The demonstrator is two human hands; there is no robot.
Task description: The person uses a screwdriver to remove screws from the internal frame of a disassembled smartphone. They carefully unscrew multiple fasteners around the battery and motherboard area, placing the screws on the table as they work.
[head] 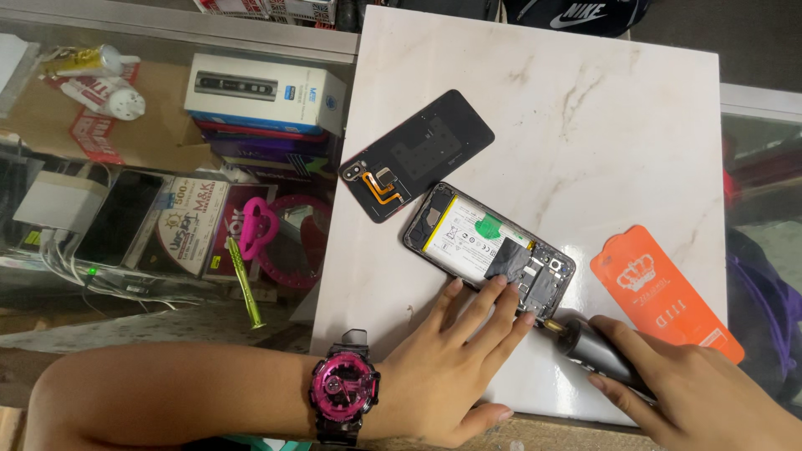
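Left hand (451, 367), fingers spread, pins the opened phone (489, 250) on the marble desk (585, 125); right hand (693, 392) grips an electric screwdriver (597, 349), tip seemingly at a corner screw. Keep it upright, pressing lightly.

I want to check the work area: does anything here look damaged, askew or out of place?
Nothing looks damaged or spilled. The phone lies open on the marble slab, its back cover set aside beside it, apparently removed on purpose.
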